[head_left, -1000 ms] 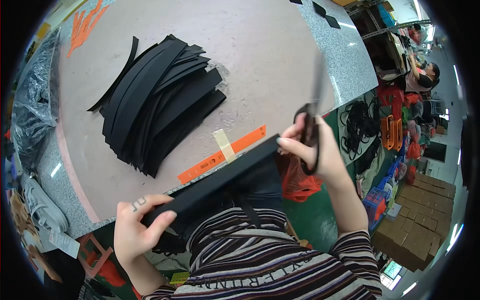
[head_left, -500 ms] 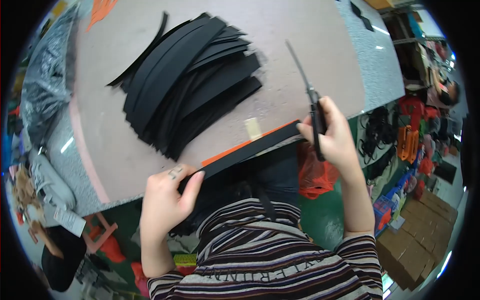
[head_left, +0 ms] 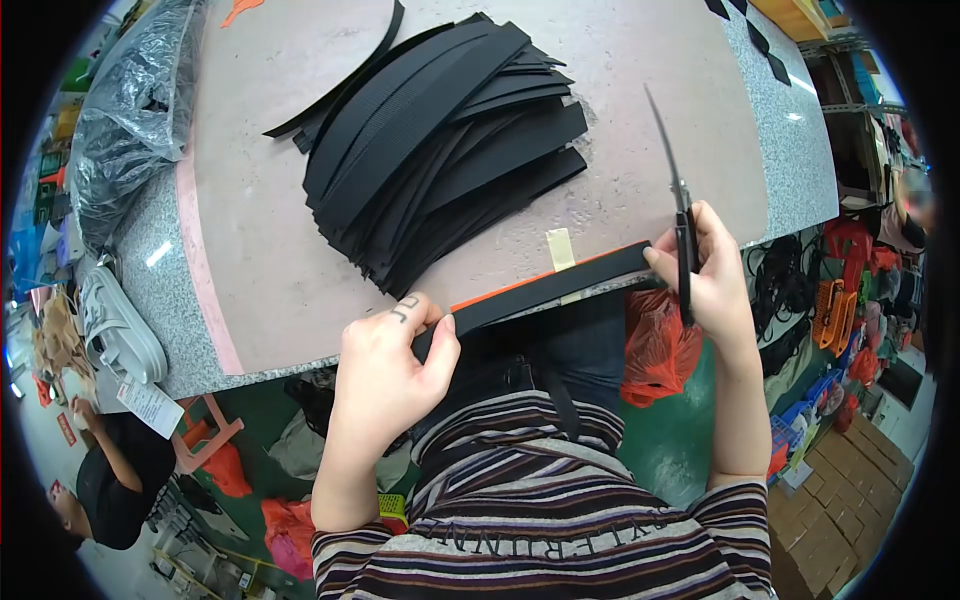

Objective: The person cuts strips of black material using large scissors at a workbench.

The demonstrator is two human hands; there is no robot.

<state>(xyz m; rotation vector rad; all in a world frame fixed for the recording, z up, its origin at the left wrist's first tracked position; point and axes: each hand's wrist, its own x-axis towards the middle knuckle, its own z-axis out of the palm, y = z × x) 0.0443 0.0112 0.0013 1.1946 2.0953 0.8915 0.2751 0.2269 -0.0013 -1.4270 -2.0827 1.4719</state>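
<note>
A black webbing strip (head_left: 548, 291) is stretched along the table's near edge, over an orange strip (head_left: 500, 292) that shows behind it. My left hand (head_left: 398, 350) is closed on the strip's left end, thumb on top. At the other end, my right hand (head_left: 712, 275) pinches the strip between thumb and finger. That same hand also holds black-handled scissors (head_left: 684, 225), their blades pointing away from me over the table. Beyond my hands lies a large heap of black webbing strips (head_left: 430, 140), with one strip curling off at its far left.
A piece of pale tape (head_left: 560, 248) sticks to the table edge by the strip. Clear plastic sheeting (head_left: 140, 110) and a grey shoe (head_left: 122, 325) are at the left. Below the edge hangs a red plastic bag (head_left: 660, 345). A person in black (head_left: 125, 480) is at lower left.
The view has shifted, so the table, heap and hands appear farther right. Both hands keep hold of the strip, and the scissors remain in the right hand.
</note>
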